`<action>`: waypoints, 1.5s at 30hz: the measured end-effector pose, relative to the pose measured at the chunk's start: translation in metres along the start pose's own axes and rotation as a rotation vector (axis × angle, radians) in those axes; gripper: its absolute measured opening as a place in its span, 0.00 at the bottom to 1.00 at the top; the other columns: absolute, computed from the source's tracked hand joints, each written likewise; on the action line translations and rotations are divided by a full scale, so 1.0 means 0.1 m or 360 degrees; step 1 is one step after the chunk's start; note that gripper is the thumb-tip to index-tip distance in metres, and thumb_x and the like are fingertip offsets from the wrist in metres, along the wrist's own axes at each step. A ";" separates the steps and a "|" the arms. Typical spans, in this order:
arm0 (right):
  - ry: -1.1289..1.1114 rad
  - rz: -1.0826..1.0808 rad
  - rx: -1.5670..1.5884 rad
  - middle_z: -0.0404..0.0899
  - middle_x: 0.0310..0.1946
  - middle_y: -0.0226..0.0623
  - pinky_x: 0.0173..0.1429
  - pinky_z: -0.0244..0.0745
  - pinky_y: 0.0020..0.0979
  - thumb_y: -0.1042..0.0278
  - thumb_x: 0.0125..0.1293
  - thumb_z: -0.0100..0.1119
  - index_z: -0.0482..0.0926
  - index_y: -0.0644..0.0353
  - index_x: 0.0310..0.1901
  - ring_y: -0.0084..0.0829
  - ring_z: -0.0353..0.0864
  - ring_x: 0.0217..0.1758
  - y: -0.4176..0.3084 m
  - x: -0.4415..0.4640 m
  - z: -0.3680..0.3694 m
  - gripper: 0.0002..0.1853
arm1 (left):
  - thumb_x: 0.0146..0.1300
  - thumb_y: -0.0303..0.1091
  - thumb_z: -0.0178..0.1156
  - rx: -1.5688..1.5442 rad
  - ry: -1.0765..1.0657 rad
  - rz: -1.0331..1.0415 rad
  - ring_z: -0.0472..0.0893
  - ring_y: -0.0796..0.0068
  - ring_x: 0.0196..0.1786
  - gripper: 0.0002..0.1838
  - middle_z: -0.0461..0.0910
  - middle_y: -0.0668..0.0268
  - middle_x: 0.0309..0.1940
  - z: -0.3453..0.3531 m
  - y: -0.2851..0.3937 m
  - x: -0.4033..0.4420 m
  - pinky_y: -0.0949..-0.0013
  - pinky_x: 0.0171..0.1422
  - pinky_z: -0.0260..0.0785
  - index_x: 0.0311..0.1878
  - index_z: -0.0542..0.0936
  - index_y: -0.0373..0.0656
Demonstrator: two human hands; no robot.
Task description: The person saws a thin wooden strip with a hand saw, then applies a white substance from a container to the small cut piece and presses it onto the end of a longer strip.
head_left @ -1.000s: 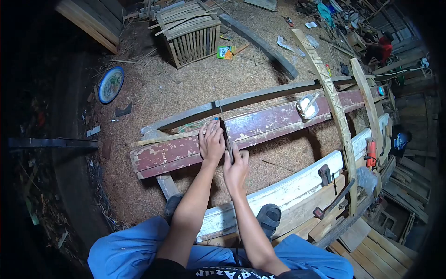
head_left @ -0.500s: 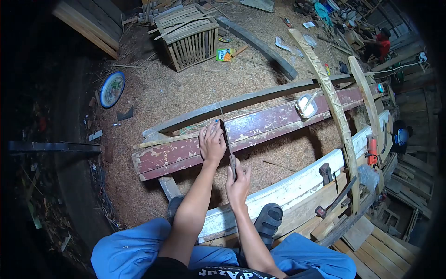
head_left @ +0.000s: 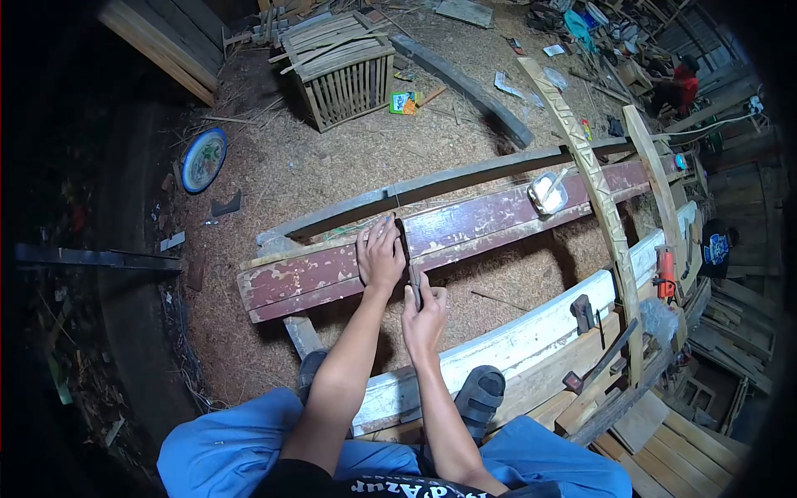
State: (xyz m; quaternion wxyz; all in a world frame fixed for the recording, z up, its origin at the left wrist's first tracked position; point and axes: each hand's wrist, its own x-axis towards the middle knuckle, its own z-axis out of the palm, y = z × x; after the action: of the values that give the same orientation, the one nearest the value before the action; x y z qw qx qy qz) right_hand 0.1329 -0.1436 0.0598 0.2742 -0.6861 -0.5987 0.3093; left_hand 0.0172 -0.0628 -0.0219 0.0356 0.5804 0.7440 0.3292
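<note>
A long maroon plank (head_left: 481,217) with flaking paint lies crosswise before me. On its left part rests my left hand (head_left: 381,253), fingers stretched out and flat, beside a narrow dark blade-like tool (head_left: 405,242). My right hand (head_left: 426,317) is closed round the near end of this tool, just off the plank's near edge. The tool lies across the plank; its exact kind cannot be made out. A thin pale strip (head_left: 397,200) sticks out past the far edge, in line with the tool.
A white container (head_left: 548,193) stands on the plank. Two curved wooden pieces, one carved (head_left: 588,158), cross it at the right. Nearer me lie a white-painted beam (head_left: 531,313), a hammer-like tool (head_left: 574,380) and a red power tool (head_left: 665,272). A slatted crate (head_left: 349,91) and another person (head_left: 686,83) are farther off.
My right hand has moved slightly forward, toward the plank, with the dark tool. My left hand stays almost where it was on the plank.
</note>
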 end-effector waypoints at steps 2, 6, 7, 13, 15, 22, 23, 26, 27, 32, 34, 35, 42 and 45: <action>-0.0028 0.0026 0.0106 0.74 0.43 0.51 0.50 0.76 0.45 0.63 0.72 0.62 0.79 0.61 0.65 0.51 0.79 0.44 0.01 0.02 -0.09 0.23 | 0.66 0.32 0.59 0.0006 -0.0004 0.0001 0.76 0.68 0.69 0.15 0.83 0.68 0.63 -0.01 0.02 0.00 0.56 0.79 0.53 0.54 0.85 0.46; 0.0065 0.0130 0.0272 0.75 0.43 0.48 0.52 0.76 0.42 0.66 0.71 0.64 0.81 0.66 0.61 0.45 0.79 0.43 -0.12 0.04 -0.26 0.21 | 0.67 0.37 0.60 -0.0030 -0.0099 -0.0112 0.75 0.69 0.70 0.24 0.83 0.66 0.61 -0.09 0.06 0.00 0.54 0.78 0.55 0.66 0.78 0.49; 0.0108 0.0155 0.0289 0.75 0.42 0.46 0.52 0.76 0.40 0.66 0.70 0.65 0.82 0.64 0.62 0.42 0.80 0.42 -0.14 0.06 -0.30 0.21 | 0.68 0.37 0.60 -0.0125 -0.0053 -0.0098 0.75 0.70 0.70 0.19 0.81 0.68 0.66 -0.10 0.08 0.01 0.56 0.80 0.52 0.61 0.82 0.47; 0.0254 0.0124 0.0310 0.76 0.41 0.44 0.52 0.76 0.39 0.63 0.69 0.68 0.83 0.63 0.61 0.39 0.79 0.43 -0.10 0.24 -0.41 0.22 | 0.68 0.34 0.61 -0.0138 -0.0027 -0.0004 0.72 0.63 0.73 0.14 0.79 0.61 0.67 -0.10 0.03 -0.04 0.53 0.81 0.52 0.54 0.86 0.45; 0.0240 0.0160 0.0323 0.77 0.40 0.44 0.55 0.74 0.38 0.62 0.68 0.68 0.83 0.65 0.60 0.39 0.78 0.45 -0.09 0.24 -0.41 0.23 | 0.66 0.31 0.64 -0.0158 -0.0011 -0.0009 0.72 0.60 0.73 0.11 0.80 0.60 0.66 -0.12 0.02 -0.08 0.53 0.80 0.54 0.50 0.86 0.44; 0.0208 0.0145 0.0161 0.77 0.40 0.45 0.55 0.75 0.41 0.62 0.68 0.68 0.83 0.61 0.61 0.43 0.79 0.45 0.17 0.17 -0.24 0.22 | 0.62 0.30 0.67 -0.0196 0.0073 -0.0137 0.74 0.60 0.71 0.10 0.81 0.60 0.64 -0.13 0.07 -0.13 0.53 0.78 0.57 0.46 0.88 0.45; 0.0205 0.0102 0.0121 0.76 0.41 0.46 0.53 0.76 0.42 0.62 0.69 0.67 0.83 0.59 0.62 0.44 0.80 0.43 0.23 0.15 -0.20 0.22 | 0.60 0.30 0.68 -0.0184 0.0086 -0.0216 0.74 0.58 0.70 0.11 0.82 0.59 0.62 -0.11 0.07 -0.13 0.53 0.77 0.58 0.47 0.89 0.46; 0.0212 0.0119 0.0167 0.76 0.41 0.46 0.54 0.76 0.42 0.62 0.69 0.67 0.82 0.59 0.62 0.45 0.80 0.44 0.20 0.12 -0.17 0.22 | 0.59 0.30 0.69 -0.0158 0.0120 -0.0281 0.75 0.55 0.67 0.14 0.83 0.57 0.60 -0.09 0.08 -0.14 0.53 0.76 0.61 0.49 0.89 0.48; 0.0208 0.0118 0.0170 0.76 0.41 0.46 0.54 0.76 0.42 0.62 0.69 0.67 0.82 0.59 0.62 0.45 0.80 0.44 0.22 0.12 -0.14 0.22 | 0.58 0.30 0.70 -0.0148 0.0132 -0.0267 0.76 0.53 0.66 0.16 0.83 0.55 0.60 -0.08 0.07 -0.16 0.53 0.75 0.62 0.51 0.90 0.50; 0.0223 0.0104 0.0172 0.75 0.40 0.46 0.53 0.75 0.42 0.61 0.69 0.66 0.82 0.59 0.63 0.45 0.79 0.44 0.27 0.13 -0.11 0.23 | 0.57 0.31 0.70 -0.0149 0.0137 -0.0287 0.76 0.52 0.66 0.15 0.82 0.54 0.61 -0.02 0.03 -0.21 0.53 0.75 0.61 0.49 0.90 0.50; 0.0216 0.0101 0.0201 0.75 0.40 0.47 0.53 0.75 0.42 0.61 0.69 0.66 0.82 0.60 0.63 0.45 0.79 0.44 0.28 0.14 -0.12 0.23 | 0.58 0.31 0.70 -0.0158 0.0131 -0.0305 0.76 0.53 0.67 0.14 0.82 0.54 0.61 -0.04 0.06 -0.20 0.53 0.76 0.60 0.49 0.90 0.50; 0.0202 0.0095 0.0233 0.75 0.40 0.47 0.53 0.75 0.42 0.61 0.69 0.67 0.82 0.60 0.63 0.45 0.79 0.44 0.28 0.13 -0.12 0.23 | 0.59 0.31 0.70 -0.0151 0.0113 -0.0284 0.76 0.54 0.67 0.14 0.82 0.54 0.62 -0.05 0.06 -0.21 0.52 0.76 0.59 0.49 0.90 0.49; 0.0221 0.0132 0.0218 0.76 0.38 0.48 0.53 0.74 0.44 0.61 0.67 0.68 0.82 0.61 0.62 0.46 0.78 0.42 0.28 0.13 -0.07 0.24 | 0.65 0.31 0.65 -0.0109 -0.0019 -0.0062 0.69 0.56 0.75 0.10 0.80 0.61 0.66 -0.18 0.04 -0.12 0.51 0.81 0.52 0.48 0.89 0.48; 0.0238 0.0082 0.0223 0.76 0.37 0.49 0.53 0.74 0.44 0.62 0.66 0.70 0.83 0.63 0.61 0.46 0.78 0.42 0.26 0.15 -0.10 0.24 | 0.67 0.32 0.63 -0.0111 -0.0026 -0.0004 0.68 0.56 0.77 0.10 0.80 0.62 0.66 -0.17 0.00 -0.10 0.50 0.83 0.50 0.49 0.88 0.48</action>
State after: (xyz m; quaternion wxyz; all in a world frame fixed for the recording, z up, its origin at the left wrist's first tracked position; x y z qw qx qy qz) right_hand 0.1588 -0.1326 0.0450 0.3574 -0.7017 -0.5354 0.3053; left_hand 0.0130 -0.0796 -0.0121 0.0623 0.5804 0.7325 0.3503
